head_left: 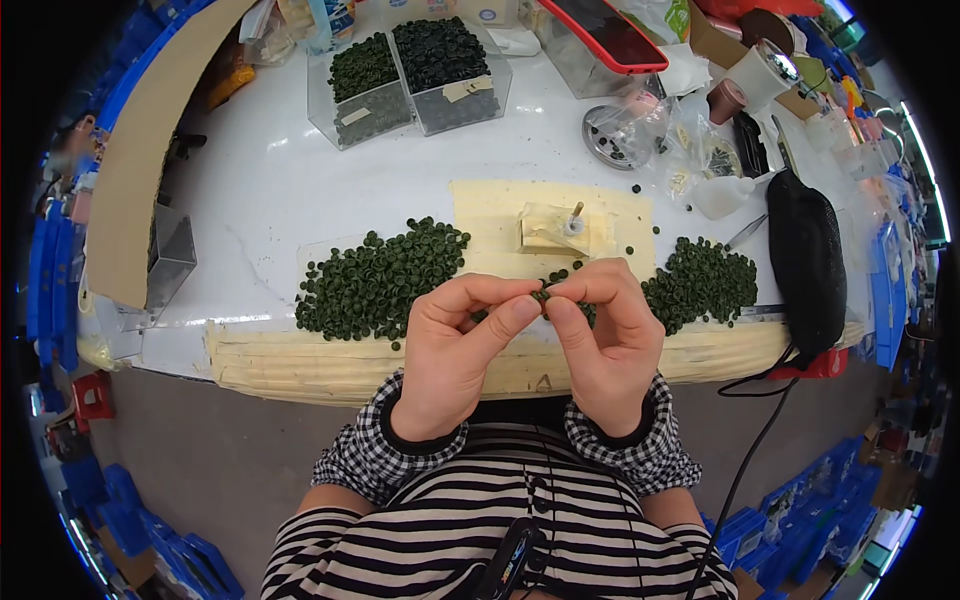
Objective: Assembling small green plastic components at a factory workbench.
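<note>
My left hand (455, 345) and my right hand (607, 335) meet fingertip to fingertip over the table's near edge. Between their thumbs and forefingers is a small dark green round piece (541, 296), mostly covered by the fingers. Left of my hands spreads a large heap of dark green cup-shaped pieces (375, 280). To the right lies a smaller heap of green pieces (703, 283). Just beyond my fingers, a tape-wrapped block (552, 232) with an upright pin (575, 212) sits on a sheet of beige tape. A few loose pieces lie near it.
Two clear bins (360, 100) of green and black pieces stand at the back. Right of centre are a round dish (612, 135), plastic bags and a red-cased phone (610, 35). A black mesh pouch (805, 265) with a cord lies far right. A cardboard panel (150, 170) stands left.
</note>
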Demonstrator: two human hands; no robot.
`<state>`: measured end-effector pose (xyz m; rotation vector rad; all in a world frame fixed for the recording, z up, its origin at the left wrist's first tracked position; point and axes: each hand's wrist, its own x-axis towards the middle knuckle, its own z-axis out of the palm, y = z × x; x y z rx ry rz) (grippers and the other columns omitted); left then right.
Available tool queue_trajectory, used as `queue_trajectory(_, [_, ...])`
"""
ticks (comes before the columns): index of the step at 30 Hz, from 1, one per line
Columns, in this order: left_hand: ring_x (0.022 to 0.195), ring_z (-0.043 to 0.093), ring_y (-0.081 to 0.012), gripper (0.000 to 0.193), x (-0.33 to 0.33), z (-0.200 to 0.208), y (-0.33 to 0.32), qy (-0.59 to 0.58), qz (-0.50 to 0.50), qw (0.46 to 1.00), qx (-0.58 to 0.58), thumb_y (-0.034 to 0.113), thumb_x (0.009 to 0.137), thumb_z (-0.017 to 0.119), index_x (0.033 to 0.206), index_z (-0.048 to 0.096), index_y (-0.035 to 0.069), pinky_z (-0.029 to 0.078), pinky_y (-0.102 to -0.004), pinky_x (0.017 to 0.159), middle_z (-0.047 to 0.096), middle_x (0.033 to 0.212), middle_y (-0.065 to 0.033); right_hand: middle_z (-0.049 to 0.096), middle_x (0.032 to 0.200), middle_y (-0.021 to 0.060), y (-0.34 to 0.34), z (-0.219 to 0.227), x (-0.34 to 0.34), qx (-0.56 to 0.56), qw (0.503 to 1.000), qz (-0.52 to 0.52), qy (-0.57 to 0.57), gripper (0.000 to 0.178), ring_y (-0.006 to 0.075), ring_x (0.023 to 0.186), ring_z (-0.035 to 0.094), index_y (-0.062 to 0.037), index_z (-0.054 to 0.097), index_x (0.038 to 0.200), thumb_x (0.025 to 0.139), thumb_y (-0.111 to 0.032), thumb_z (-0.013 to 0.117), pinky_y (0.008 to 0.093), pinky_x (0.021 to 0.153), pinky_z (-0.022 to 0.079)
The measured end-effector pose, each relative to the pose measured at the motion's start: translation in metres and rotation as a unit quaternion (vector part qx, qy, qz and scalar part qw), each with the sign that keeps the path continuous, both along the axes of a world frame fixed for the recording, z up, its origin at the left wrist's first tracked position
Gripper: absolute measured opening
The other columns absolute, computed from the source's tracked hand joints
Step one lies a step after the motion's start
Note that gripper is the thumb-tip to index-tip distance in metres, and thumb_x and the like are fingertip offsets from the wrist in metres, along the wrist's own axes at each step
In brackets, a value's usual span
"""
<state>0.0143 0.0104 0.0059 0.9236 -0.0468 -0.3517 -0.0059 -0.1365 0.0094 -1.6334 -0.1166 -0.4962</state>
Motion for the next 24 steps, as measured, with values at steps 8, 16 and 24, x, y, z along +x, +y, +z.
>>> queue_trajectory(8, [0.081,0.059,-0.0045,0.017,0.0019,-0.0007,0.0,0.036,0.0,0.999,-0.038,0.002,0.087,0.07,0.104,0.069,0.0,0.044,-0.0165,0.068,0.07,0.094,-0.0039,0.064,0.086,0.0046,-0.005,0.0013,0.0043,-0.177,0.977,-0.04,-0.113,0.021,0.0212,0.078,0.055,-0.0046,0.073,0.091,0.071,0.003,0.075,0.0301,0.071,0.045])
queue_trajectory(16, [0.061,0.036,-0.0022,0.019,0.0058,-0.0017,-0.0011,-0.145,0.077,0.975,0.15,-0.001,0.084,0.072,0.103,0.073,0.002,0.031,-0.0183,0.056,0.042,0.066,0.0074,0.065,0.085,0.0046,-0.0067,0.0009,0.0007,-0.159,0.983,-0.006,-0.093,0.031,0.0205,0.079,0.055,-0.0056,0.074,0.102,0.073,0.004,0.074,0.0303,0.072,0.044])
queue_trajectory(24, [0.056,0.03,-0.004,0.025,0.006,-0.0011,0.0042,-0.251,0.096,0.929,0.253,-0.002,0.079,0.075,0.104,0.074,0.004,0.023,-0.0219,0.052,0.031,0.058,0.0073,0.066,0.085,0.0039,-0.0086,0.0029,-0.001,-0.177,0.979,-0.009,-0.103,0.031,0.0202,0.078,0.055,-0.0056,0.075,0.101,0.072,0.004,0.075,0.0307,0.071,0.044])
